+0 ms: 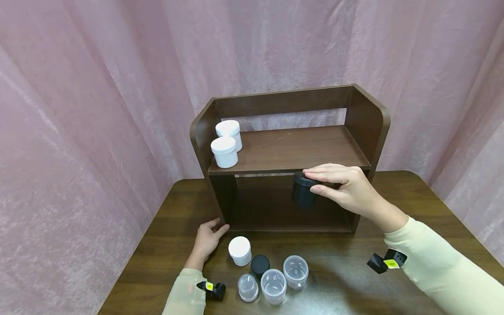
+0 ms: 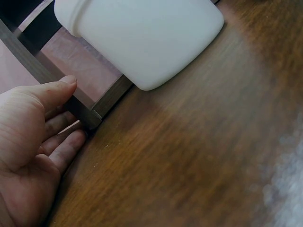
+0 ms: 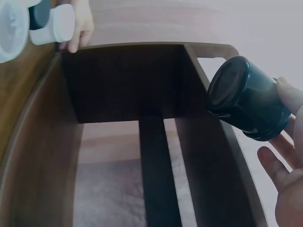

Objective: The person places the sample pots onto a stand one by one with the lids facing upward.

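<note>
A black lidded jar [image 1: 303,190] is held upright by its lid end in my right hand [image 1: 344,188], in front of the shelf's lower compartment. In the right wrist view the jar's glossy base [image 3: 228,84] faces the camera, thumb and fingers round the other end. My left hand [image 1: 208,238] grips the lower front corner of the brown shelf's left side panel. The left wrist view has the thumb on one face of that panel [image 2: 78,111] and the fingers on the other. Beside this hand stands a white jar [image 1: 239,251] on the table.
Two white jars, front [image 1: 224,153] and back [image 1: 229,129], stand at the upper shelf's left end. On the table [image 1: 338,271] by the white jar are a smaller black-topped jar [image 1: 260,265] and clear jars, left [image 1: 248,288], middle [image 1: 273,286] and right [image 1: 295,272]. A pink curtain [image 1: 275,52] hangs behind.
</note>
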The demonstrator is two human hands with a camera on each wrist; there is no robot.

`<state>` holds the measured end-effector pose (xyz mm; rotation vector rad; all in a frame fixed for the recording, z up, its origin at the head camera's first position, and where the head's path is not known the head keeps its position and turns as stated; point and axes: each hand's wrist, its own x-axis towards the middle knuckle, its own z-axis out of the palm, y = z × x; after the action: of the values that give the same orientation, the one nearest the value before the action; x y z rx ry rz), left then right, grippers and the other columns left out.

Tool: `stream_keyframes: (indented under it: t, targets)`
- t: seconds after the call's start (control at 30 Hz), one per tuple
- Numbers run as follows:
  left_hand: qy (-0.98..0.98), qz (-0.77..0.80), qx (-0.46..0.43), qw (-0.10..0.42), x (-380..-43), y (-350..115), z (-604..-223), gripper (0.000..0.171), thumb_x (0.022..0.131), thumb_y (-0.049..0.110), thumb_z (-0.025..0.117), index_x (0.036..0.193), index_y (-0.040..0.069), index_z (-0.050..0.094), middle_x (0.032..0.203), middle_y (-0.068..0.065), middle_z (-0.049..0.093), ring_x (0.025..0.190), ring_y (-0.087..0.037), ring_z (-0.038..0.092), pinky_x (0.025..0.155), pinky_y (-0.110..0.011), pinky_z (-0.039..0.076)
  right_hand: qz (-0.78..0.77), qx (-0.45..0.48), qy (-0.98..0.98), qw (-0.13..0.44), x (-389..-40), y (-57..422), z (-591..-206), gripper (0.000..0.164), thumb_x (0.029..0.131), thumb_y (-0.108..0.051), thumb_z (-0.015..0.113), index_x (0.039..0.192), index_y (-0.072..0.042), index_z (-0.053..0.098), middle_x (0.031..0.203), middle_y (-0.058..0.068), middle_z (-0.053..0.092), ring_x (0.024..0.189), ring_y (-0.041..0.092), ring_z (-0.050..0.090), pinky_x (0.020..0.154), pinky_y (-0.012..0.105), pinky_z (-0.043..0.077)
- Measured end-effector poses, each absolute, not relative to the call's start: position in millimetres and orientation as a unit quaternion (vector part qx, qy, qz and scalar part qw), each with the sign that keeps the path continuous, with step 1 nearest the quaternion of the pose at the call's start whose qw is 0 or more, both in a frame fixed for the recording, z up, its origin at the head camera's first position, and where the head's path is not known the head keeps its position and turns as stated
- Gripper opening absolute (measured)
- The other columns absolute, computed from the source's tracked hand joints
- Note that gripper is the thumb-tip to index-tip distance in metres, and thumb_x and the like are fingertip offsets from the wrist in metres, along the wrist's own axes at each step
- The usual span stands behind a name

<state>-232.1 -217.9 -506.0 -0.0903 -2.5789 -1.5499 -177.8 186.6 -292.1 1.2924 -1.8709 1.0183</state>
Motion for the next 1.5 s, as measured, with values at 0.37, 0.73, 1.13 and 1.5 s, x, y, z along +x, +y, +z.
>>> stream_keyframes:
  t: [0.37,0.73,1.13,1.5]
  targets:
    - [-0.855,-0.514,-0.023,0.066,-233,-218,-505,0.058,0.088,0.028,0.072,0.128,-0.010,0.055,0.133,-0.025,0.053,0.123,-0.036,0.050,0.097,-0.046,0.046,0.385,0.481,-0.712,0.338,-195,169,-263,0.046,0.064,0.012,0.081,0.108,0.001,0.072,0.107,0.014,0.070,0.101,0.024,0.066,0.090,0.020,0.048]
    - [-0.856,-0.512,-0.027,0.070,-236,-217,-506,0.057,0.088,0.027,0.072,0.128,-0.009,0.055,0.132,-0.024,0.054,0.122,-0.037,0.051,0.097,-0.048,0.045,0.373,0.459,-0.727,0.348,-214,153,-243,0.039,0.072,0.004,0.080,0.110,-0.001,0.072,0.109,0.008,0.071,0.102,0.023,0.066,0.090,0.020,0.048]
    - [-0.837,-0.535,-0.033,0.106,-234,-213,-506,0.054,0.084,0.018,0.076,0.125,-0.011,0.056,0.117,-0.027,0.062,0.102,-0.033,0.065,0.084,-0.040,0.054,0.338,0.453,-0.738,0.369,-231,146,-243,0.036,0.074,-0.001,0.081,0.109,-0.003,0.073,0.110,0.006,0.071,0.103,0.021,0.065,0.087,0.018,0.048]
    - [-0.832,-0.525,-0.045,0.172,-232,-208,-500,0.043,0.080,0.013,0.079,0.114,-0.010,0.065,0.110,-0.025,0.066,0.092,-0.031,0.069,0.074,-0.034,0.057,0.289,0.450,-0.761,0.367,-239,137,-241,0.034,0.078,-0.009,0.080,0.110,-0.006,0.073,0.114,0.006,0.069,0.108,0.020,0.063,0.086,0.034,0.050]
